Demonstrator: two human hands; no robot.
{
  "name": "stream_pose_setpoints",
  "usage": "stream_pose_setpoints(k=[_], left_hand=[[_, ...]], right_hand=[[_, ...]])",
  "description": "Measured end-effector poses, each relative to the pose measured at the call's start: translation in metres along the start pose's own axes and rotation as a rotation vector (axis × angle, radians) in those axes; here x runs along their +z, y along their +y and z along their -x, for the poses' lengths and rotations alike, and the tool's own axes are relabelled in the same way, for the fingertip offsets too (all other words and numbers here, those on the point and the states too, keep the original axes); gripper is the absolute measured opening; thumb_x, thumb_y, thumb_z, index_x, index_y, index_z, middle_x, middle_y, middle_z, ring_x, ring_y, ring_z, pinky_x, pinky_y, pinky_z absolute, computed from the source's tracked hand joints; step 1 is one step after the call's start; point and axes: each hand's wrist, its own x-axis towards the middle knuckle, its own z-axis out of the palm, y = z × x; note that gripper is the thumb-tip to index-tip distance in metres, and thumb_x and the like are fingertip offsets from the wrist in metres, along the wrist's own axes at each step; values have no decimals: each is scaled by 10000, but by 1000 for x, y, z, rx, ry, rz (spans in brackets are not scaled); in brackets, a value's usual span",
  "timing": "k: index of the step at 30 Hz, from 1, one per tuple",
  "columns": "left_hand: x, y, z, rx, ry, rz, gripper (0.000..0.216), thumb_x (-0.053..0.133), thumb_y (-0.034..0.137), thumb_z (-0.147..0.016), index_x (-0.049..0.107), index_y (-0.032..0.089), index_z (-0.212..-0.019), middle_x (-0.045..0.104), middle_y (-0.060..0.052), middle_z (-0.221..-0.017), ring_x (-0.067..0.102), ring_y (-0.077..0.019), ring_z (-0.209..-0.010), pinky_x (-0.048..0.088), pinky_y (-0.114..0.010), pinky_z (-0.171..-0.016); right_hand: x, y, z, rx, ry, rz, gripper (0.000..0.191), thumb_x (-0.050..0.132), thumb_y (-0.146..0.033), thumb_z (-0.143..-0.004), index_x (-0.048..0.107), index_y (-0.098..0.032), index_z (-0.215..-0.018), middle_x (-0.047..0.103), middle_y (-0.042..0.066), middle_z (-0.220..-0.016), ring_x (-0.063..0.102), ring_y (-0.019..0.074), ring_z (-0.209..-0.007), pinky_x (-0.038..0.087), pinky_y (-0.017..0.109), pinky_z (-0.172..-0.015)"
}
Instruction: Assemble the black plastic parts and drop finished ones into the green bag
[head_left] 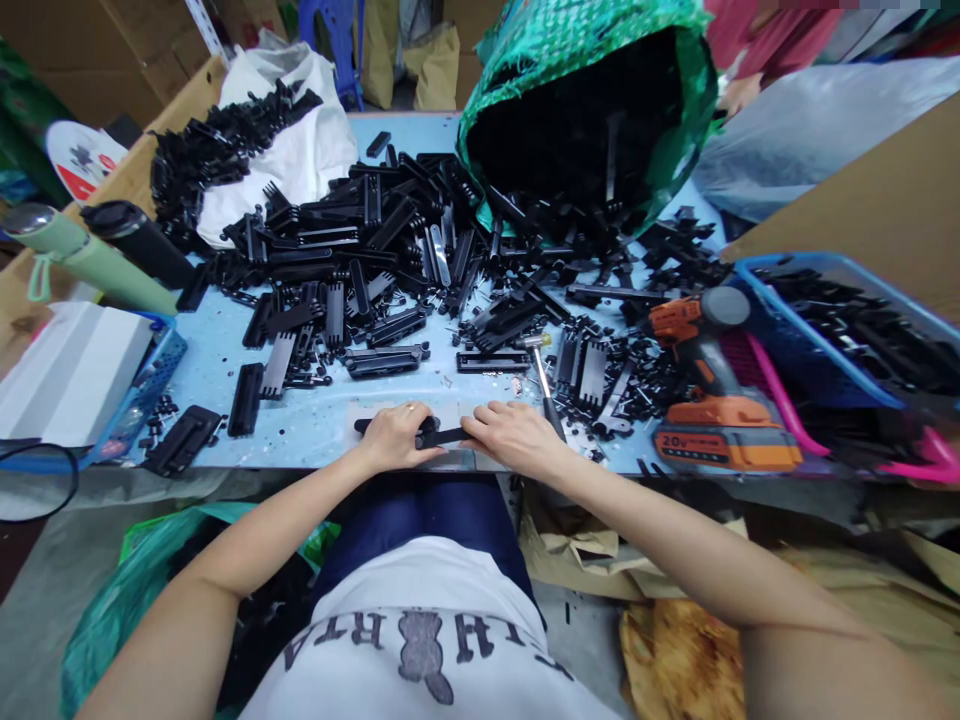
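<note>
At the table's front edge, both hands grip a long black plastic part (448, 436). My left hand (401, 437) is wrapped round its left portion, with a dark end sticking out past the fingers on the left. The fingers of my right hand (510, 436) close on its right end and hide that end. A light flat pad (360, 412) lies beneath the hands. Just right of my right hand is a small hammer (546, 385) with a yellowish tip. Beyond the hands, a black slotted part (493, 362) lies flat on the blue table (315, 440).
A heap of black plastic parts (367, 225) covers the middle, spilling from a green woven sack (480, 120). To the right stand an orange cordless drill (724, 430) and a blue basket (832, 345). Bottles (112, 265) stand left. Another person's hand (741, 95) shows behind the sack.
</note>
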Motion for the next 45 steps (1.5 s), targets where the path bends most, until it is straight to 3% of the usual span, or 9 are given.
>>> stream_pose_setpoints(k=[4, 10, 13, 21, 27, 30, 34, 39, 45], left_hand=[[-4, 7, -31, 51, -87, -9, 562, 514, 619, -772, 494, 163, -1100, 606, -106, -1033, 567, -266, -981, 451, -364, -801], [-25, -3, -115, -191, 190, 38, 277, 382, 194, -902, 518, 133, -1135, 589, -101, -1120, 538, -205, -1029, 411, -324, -909], [-32, -12, -139, -169, 183, -58, 280, 381, 179, -897, 546, 141, -1120, 595, -101, -1094, 530, -218, -1032, 415, -328, -899], [-8, -24, -171, -126, -70, -129, 183, 482, 60, -793, 620, 100, -905, 625, -136, -949, 589, -228, -944, 447, -307, -817], [-33, -26, -120, -215, 182, 137, 137, 541, 212, -808, 595, 135, -907, 635, -94, -928, 596, -202, -921, 455, -320, -832], [-48, -33, -64, -456, 329, 752, 207, 642, 307, -724, 592, 138, -833, 634, -34, -717, 618, -156, -688, 492, -288, -669], [-47, -39, -2, -754, 225, 1313, 378, 783, 372, -529, 595, 116, -733, 625, -22, -618, 588, -110, -544, 453, -226, -538], [-37, -35, 17, -845, 243, 1364, 380, 814, 346, -480, 607, 119, -704, 637, -22, -601, 566, -94, -512, 430, -206, -507], [-40, -42, 5, -720, 60, 1219, 251, 750, 312, -582, 607, 122, -664, 588, 5, -551, 518, -79, -479, 421, -212, -519]], right_hand=[[21, 16, 7, 21, 16, -154, 404, 360, -480, -920, 602, -157, -930, 626, 81, -846, 565, 176, -786, 340, 262, -650], [26, 35, 37, 167, -25, -682, 399, 413, -518, -891, 621, -195, -997, 680, 28, -885, 610, 145, -756, 404, 230, -659], [30, 36, 43, 260, 78, -528, 382, 412, -499, -897, 610, -196, -1019, 675, 54, -934, 619, 171, -824, 406, 247, -677], [47, 43, 16, 85, 100, -234, 350, 395, -450, -915, 620, -182, -945, 651, 77, -905, 544, 193, -881, 366, 289, -760], [42, 112, 6, 687, 38, 70, 302, 340, -124, -874, 602, -128, -1024, 642, 143, -976, 486, 234, -931, 303, 318, -716], [46, 139, 3, 620, -96, 81, 300, 369, -80, -822, 632, -137, -955, 654, 135, -888, 486, 236, -921, 280, 342, -745], [48, 148, 3, 504, -107, 87, 303, 379, -92, -813, 652, -152, -930, 644, 132, -814, 503, 236, -872, 284, 363, -754], [34, 137, 11, 534, 106, 24, 323, 359, -149, -853, 592, -107, -1073, 616, 166, -916, 529, 250, -871, 353, 361, -748], [11, 84, 10, 388, 472, -587, 223, 548, -359, -820, 613, -162, -900, 611, 86, -897, 574, 172, -737, 469, 300, -691]])
